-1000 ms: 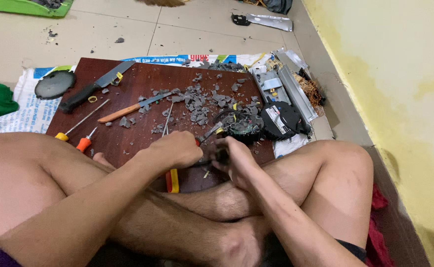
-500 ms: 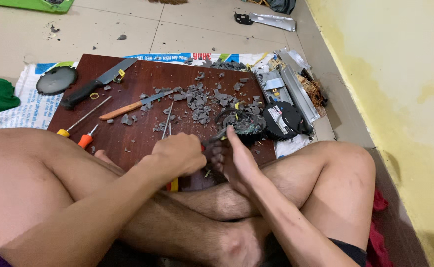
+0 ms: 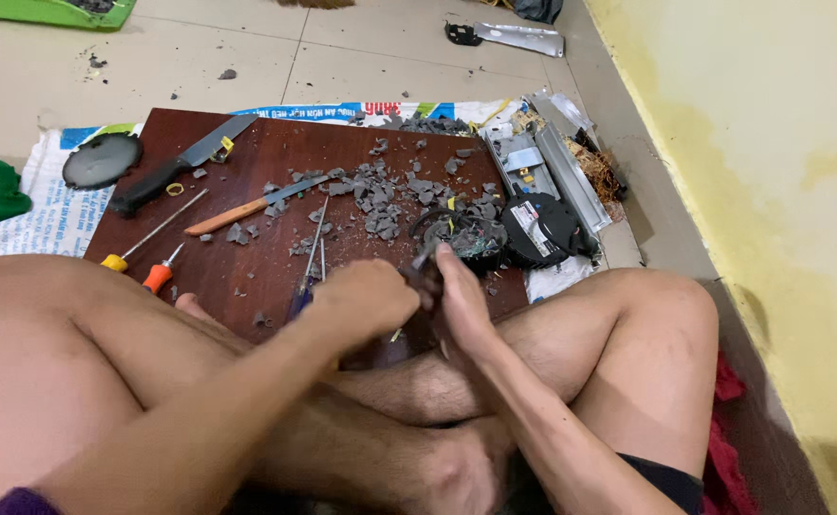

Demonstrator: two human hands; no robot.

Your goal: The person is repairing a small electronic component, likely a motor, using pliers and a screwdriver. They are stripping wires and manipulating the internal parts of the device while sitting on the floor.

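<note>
Jagged grey plastic shards (image 3: 380,205) on smooth brown board (image 3: 247,267)

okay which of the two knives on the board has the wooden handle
The smaller knife lying mid-board beside the grey fragments; its handle is light wood. The larger knife near the board's left corner has a black handle.

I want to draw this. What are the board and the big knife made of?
The board looks like wood or a dark reddish-brown laminate, smooth with a slight sheen. The big knife seems to have a grey metal blade that catches light and a matte black handle, probably plastic.
</note>
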